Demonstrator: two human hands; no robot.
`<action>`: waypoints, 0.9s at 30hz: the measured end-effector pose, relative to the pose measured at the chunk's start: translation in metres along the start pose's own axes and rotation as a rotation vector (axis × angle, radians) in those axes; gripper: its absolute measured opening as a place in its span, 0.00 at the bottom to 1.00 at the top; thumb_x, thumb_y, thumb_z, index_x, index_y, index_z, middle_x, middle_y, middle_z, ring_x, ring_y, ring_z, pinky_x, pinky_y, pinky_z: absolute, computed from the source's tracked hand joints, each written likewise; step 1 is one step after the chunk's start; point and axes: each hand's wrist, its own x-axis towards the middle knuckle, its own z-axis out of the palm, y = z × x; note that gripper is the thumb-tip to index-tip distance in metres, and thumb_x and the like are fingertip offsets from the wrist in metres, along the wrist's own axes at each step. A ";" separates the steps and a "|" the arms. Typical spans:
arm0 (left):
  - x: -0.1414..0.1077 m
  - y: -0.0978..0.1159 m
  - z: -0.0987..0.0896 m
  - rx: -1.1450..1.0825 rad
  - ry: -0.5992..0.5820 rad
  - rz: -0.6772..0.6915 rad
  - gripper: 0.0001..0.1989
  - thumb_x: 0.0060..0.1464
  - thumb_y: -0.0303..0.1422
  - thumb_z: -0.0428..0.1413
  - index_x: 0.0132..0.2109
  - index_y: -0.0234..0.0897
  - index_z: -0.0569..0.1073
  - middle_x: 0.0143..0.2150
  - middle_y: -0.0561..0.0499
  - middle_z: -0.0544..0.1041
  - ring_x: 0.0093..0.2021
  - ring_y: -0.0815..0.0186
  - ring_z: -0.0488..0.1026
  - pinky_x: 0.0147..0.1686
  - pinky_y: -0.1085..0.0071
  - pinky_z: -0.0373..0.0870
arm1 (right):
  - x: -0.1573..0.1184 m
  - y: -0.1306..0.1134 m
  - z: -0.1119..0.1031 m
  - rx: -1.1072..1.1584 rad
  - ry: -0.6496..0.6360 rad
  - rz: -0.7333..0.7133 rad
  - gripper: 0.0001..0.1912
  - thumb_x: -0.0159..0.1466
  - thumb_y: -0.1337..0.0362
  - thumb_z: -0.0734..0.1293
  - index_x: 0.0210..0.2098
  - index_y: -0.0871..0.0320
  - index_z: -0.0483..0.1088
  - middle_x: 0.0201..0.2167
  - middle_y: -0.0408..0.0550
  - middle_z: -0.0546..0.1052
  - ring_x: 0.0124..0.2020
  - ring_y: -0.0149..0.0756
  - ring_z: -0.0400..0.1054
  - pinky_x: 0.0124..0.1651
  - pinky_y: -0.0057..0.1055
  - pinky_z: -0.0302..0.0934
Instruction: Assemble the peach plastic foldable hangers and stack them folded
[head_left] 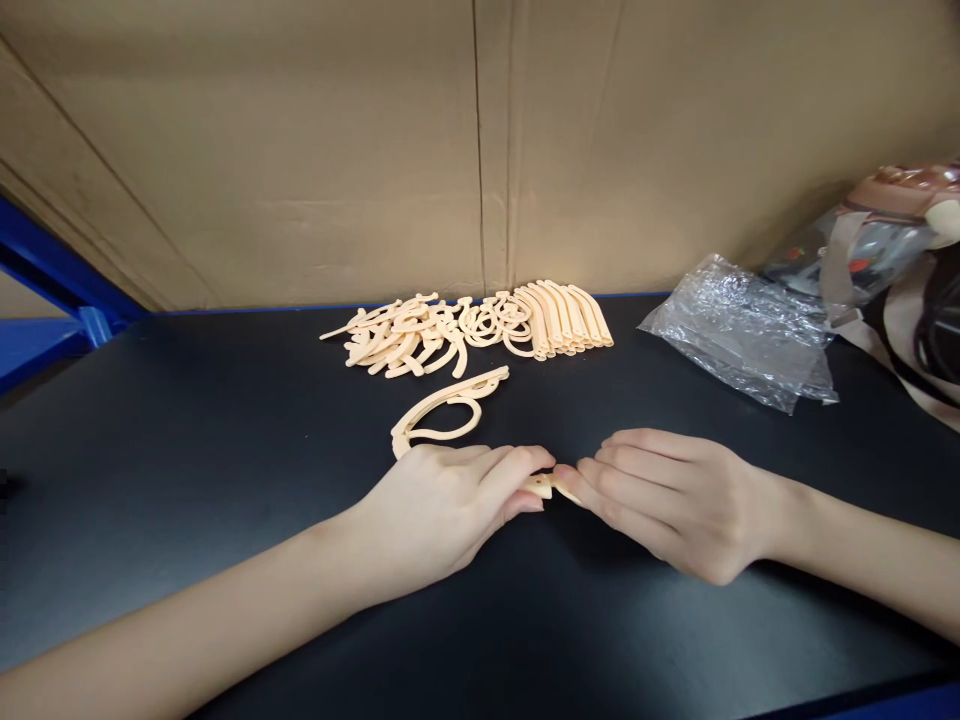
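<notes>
My left hand (442, 510) is closed, thumb and fingers pinching a cream plastic hanger arm (538, 487); only its end shows past the fingertips. Close against that end, my right hand (675, 500) pinches a smaller cream plastic piece (566, 488), mostly covered by the fingers. The two parts meet or nearly meet between my hands; I cannot tell if they are joined. Just beyond my left hand lies a folded cream hanger (450, 405) with a curved hook, partly hidden by that hand.
Farther back lie a loose heap of cream curved parts (405, 335), several hooks (491, 320) and a neat stack of hanger arms (566, 318). A crumpled clear plastic bag (742, 330) and a strapped bottle (885, 240) stand right. Cardboard (337, 150) backs the black table (187, 430).
</notes>
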 end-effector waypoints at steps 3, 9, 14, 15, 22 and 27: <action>0.000 -0.001 0.000 0.024 -0.017 0.044 0.09 0.68 0.33 0.43 0.46 0.35 0.66 0.36 0.52 0.79 0.32 0.68 0.77 0.30 0.75 0.69 | -0.001 -0.001 0.003 0.033 0.024 0.013 0.14 0.67 0.74 0.57 0.44 0.70 0.72 0.31 0.50 0.76 0.32 0.36 0.68 0.38 0.35 0.63; -0.001 -0.007 0.001 -0.069 -0.060 -0.012 0.09 0.68 0.34 0.44 0.48 0.35 0.65 0.38 0.52 0.78 0.34 0.68 0.76 0.31 0.74 0.68 | 0.001 -0.001 0.013 0.263 0.065 0.267 0.07 0.64 0.72 0.64 0.41 0.65 0.72 0.28 0.46 0.74 0.30 0.33 0.64 0.34 0.33 0.59; -0.002 -0.008 0.000 -0.136 -0.072 -0.048 0.09 0.67 0.34 0.45 0.49 0.37 0.65 0.38 0.52 0.77 0.34 0.69 0.75 0.31 0.74 0.67 | 0.004 0.000 0.012 0.461 0.060 0.454 0.06 0.67 0.69 0.62 0.38 0.61 0.72 0.28 0.46 0.73 0.29 0.31 0.62 0.32 0.31 0.55; -0.002 -0.008 0.000 -0.142 -0.074 -0.052 0.09 0.67 0.34 0.45 0.50 0.37 0.64 0.38 0.53 0.76 0.34 0.69 0.75 0.31 0.74 0.67 | 0.005 -0.001 0.011 0.475 0.058 0.470 0.06 0.67 0.69 0.62 0.39 0.61 0.72 0.28 0.46 0.73 0.29 0.31 0.61 0.32 0.31 0.55; -0.002 -0.008 0.002 -0.140 -0.073 -0.056 0.10 0.67 0.35 0.44 0.50 0.37 0.64 0.36 0.54 0.76 0.32 0.69 0.74 0.29 0.75 0.66 | 0.005 -0.002 0.009 0.515 0.061 0.497 0.06 0.67 0.69 0.62 0.40 0.60 0.72 0.28 0.45 0.73 0.29 0.30 0.61 0.33 0.30 0.54; -0.003 -0.007 0.003 -0.115 -0.052 -0.046 0.10 0.68 0.36 0.43 0.49 0.37 0.64 0.35 0.54 0.75 0.31 0.69 0.74 0.29 0.75 0.66 | 0.006 -0.002 0.010 0.522 0.070 0.465 0.07 0.66 0.70 0.63 0.40 0.61 0.72 0.28 0.46 0.73 0.29 0.30 0.61 0.37 0.31 0.56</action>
